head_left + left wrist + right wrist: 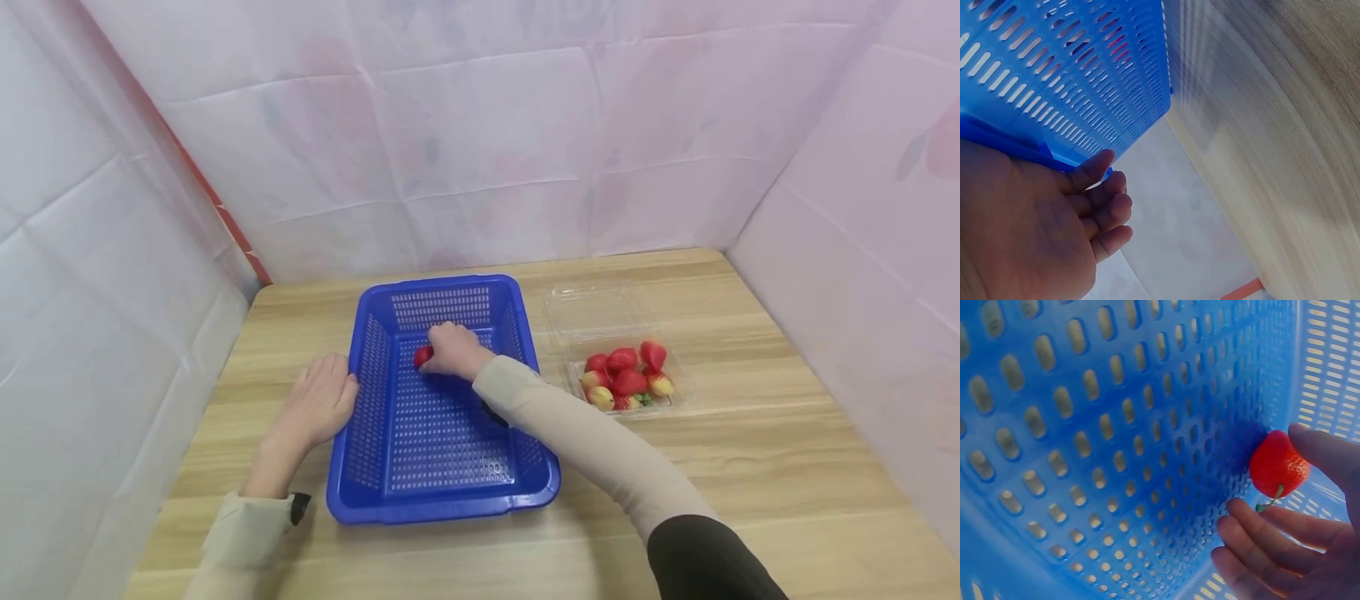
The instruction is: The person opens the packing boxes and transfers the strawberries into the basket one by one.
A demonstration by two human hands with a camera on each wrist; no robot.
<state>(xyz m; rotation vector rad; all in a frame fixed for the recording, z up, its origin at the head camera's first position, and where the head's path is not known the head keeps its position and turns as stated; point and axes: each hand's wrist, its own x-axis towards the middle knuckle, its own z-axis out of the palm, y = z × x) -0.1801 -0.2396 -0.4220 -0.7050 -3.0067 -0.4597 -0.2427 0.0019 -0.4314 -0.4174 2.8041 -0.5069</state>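
A blue perforated plastic basket (442,506) stands on the table, and one red strawberry (1279,465) with a green stem is inside it. My right hand (455,350) reaches into the basket around this strawberry. In the right wrist view its thumb tip meets the fruit's edge, while the loosely bent fingers stay on the stem side with a gap to the fruit. At the basket's left rim, my left hand (324,396) rests with its thumb against the blue edge; its fingers are relaxed, extending past the rim in the left wrist view.
Right of the basket, a clear plastic clamshell box (600,312) lies with its lid folded back, holding several red and yellowish strawberries (628,382). Pale printed sheets (480,142) hang behind and along both sides of the wooden table (750,467).
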